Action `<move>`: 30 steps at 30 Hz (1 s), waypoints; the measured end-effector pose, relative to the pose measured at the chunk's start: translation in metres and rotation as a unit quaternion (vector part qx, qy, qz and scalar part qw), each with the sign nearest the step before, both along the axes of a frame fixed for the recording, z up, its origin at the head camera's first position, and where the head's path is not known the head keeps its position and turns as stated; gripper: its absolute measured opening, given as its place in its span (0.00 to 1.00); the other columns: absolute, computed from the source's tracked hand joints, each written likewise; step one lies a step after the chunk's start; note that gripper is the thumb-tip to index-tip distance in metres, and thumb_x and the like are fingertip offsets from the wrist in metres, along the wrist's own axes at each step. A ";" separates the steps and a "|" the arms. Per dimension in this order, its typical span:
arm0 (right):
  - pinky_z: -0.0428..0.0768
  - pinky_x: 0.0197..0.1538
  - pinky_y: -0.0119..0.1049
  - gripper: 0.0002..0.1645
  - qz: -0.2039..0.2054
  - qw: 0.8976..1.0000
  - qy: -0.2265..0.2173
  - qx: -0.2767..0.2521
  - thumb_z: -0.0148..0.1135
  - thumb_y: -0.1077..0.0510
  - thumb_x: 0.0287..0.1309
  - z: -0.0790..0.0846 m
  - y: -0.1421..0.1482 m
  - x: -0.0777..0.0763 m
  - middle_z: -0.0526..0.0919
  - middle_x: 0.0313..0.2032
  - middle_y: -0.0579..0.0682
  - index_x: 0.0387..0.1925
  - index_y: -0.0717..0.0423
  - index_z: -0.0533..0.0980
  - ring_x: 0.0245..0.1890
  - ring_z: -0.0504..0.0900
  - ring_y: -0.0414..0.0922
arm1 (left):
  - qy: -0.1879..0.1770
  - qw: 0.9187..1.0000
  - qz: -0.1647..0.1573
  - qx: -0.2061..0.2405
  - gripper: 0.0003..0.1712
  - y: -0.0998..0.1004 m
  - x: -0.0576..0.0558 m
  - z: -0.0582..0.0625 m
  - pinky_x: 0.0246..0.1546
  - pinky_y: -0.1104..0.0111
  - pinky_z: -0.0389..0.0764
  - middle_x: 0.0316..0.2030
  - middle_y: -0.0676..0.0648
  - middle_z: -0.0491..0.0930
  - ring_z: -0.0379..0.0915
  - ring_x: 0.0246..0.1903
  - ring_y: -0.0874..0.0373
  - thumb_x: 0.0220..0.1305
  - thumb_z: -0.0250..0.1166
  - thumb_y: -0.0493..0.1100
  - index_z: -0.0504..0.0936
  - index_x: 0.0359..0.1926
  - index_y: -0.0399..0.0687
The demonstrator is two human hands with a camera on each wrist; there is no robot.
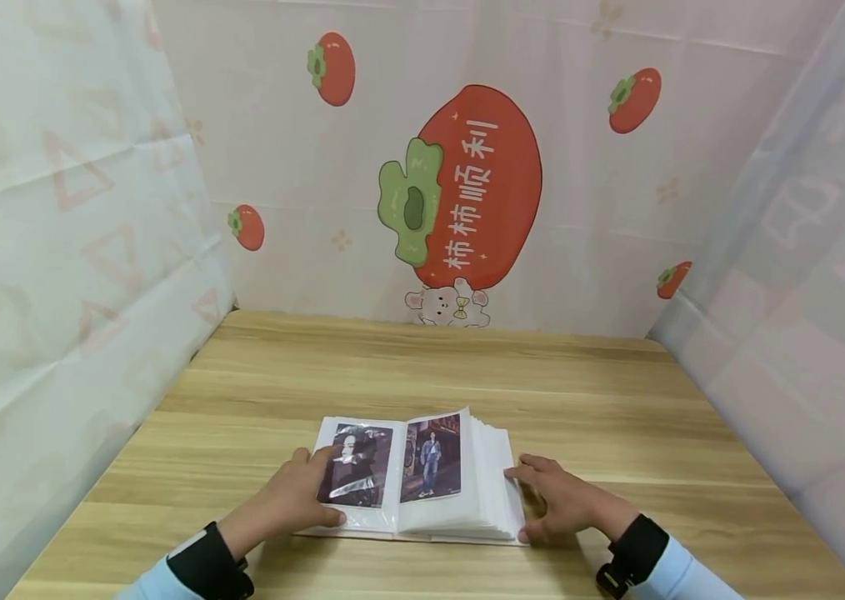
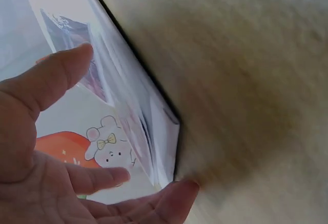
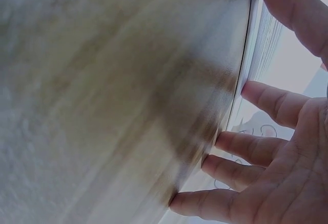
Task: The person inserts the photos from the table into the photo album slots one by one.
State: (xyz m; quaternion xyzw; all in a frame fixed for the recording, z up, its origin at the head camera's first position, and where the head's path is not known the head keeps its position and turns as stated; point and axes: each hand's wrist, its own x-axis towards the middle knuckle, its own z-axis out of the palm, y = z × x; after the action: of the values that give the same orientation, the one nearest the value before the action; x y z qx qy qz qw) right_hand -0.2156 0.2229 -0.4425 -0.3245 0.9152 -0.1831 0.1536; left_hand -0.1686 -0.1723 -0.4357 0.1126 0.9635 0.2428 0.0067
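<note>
A photo album (image 1: 435,512) lies spread on the wooden table, a photo in a clear sleeve on each visible page. The left photo (image 1: 362,467) shows a dark scene with glare on the plastic; a standing figure in denim appears in the right photo (image 1: 430,458). My left hand (image 1: 289,498) is at the album's left side, thumb and fingers spread apart over its edge. At the other side, the fingertips of my right hand (image 1: 563,498) touch the edge of the thick page stack, thumb near the lower corner. In the right wrist view these fingers (image 3: 271,103) are spread and fairly straight.
The wooden tabletop (image 1: 422,367) extends around the album. Behind it hangs a pale cloth (image 1: 280,150) printed with red persimmons, and more cloth (image 1: 77,250) walls in the left side, with another sheet (image 1: 805,250) on the right. Black bands circle both wrists.
</note>
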 end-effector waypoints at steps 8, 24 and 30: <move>0.62 0.54 0.62 0.48 0.000 1.000 0.000 0.001 0.71 0.42 0.42 -0.002 0.001 0.001 0.56 0.63 0.70 0.62 0.59 0.65 0.62 0.55 0.65 | -0.041 0.998 0.046 -0.011 0.57 0.002 -0.005 -0.001 0.39 0.47 0.72 0.39 0.31 0.65 0.67 0.37 0.39 0.31 0.79 0.49 0.62 0.58 0.20; 0.61 0.55 0.62 0.49 -0.006 1.000 -0.005 -0.004 0.71 0.42 0.42 0.000 -0.001 0.000 0.55 0.63 0.70 0.62 0.60 0.64 0.63 0.54 0.66 | -0.059 0.996 0.068 0.017 0.57 0.004 -0.006 -0.004 0.33 0.50 0.72 0.37 0.33 0.61 0.65 0.32 0.43 0.28 0.79 0.46 0.62 0.57 0.19; 0.61 0.55 0.62 0.49 -0.003 1.000 0.000 -0.005 0.71 0.42 0.43 -0.002 0.000 0.000 0.55 0.63 0.71 0.63 0.60 0.64 0.63 0.54 0.65 | -0.057 0.996 0.071 0.025 0.56 0.003 -0.005 -0.004 0.33 0.51 0.72 0.36 0.34 0.61 0.65 0.32 0.44 0.28 0.79 0.47 0.63 0.56 0.19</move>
State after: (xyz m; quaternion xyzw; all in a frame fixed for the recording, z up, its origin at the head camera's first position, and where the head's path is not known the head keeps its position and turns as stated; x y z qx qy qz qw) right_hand -0.2151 0.2227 -0.4442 -0.3222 0.9153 -0.1880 0.1516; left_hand -0.1737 -0.1695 -0.4395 0.0304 0.9607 0.2727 0.0412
